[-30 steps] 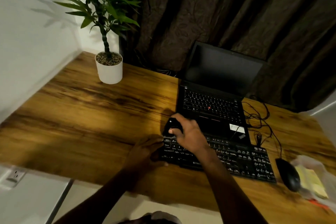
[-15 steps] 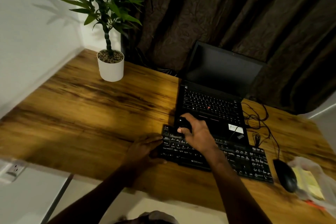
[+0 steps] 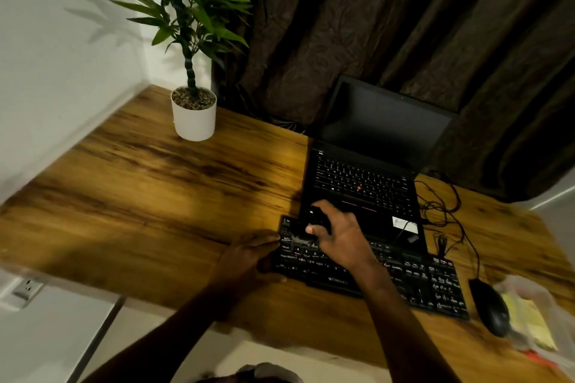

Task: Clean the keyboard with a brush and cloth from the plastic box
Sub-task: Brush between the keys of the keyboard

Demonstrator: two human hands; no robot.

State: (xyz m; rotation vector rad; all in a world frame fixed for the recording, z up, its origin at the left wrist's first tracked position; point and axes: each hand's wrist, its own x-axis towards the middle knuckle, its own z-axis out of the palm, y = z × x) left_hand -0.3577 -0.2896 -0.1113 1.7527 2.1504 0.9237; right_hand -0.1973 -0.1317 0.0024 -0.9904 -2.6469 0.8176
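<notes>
At the far left, a wall outlet (image 3: pixel 26 288) sits below the edge of the wooden desk (image 3: pixel 140 196). Toward the back left corner of the desk stands a green plant in a white pot (image 3: pixel 193 116), close to the wall.

The left hand (image 3: pixel 249 258) lies at the left end of the black keyboard (image 3: pixel 404 277). Its fingers are pressed together against the keyboard's left edge and its thumb lies along the front, so it holds that end between them.

The keyboard lies near the front edge of the desk and runs slantwise to the right. The right hand (image 3: pixel 342 236) is over its upper left keys, with the forearm crossing the keyboard's middle. The fingers and thumb are curled round a dark brush (image 3: pixel 317 218). The lower end of the brush meets the keys near the top left corner, where the picture is blurred.

Just behind the keyboard an open black laptop (image 3: pixel 367 177) stands with a dark screen, its front edge touching or overlapping the keyboard's back edge. Dark curtains (image 3: pixel 404 25) hang behind it. Loose black cables (image 3: pixel 441 208) lie to the right of the laptop. A black mouse (image 3: pixel 490 308) sits just beside the keyboard's right end. Against the mouse, at the right edge of the desk, is the clear plastic box (image 3: pixel 525 284), blurred, with a yellow cloth (image 3: pixel 529 320) inside.
</notes>
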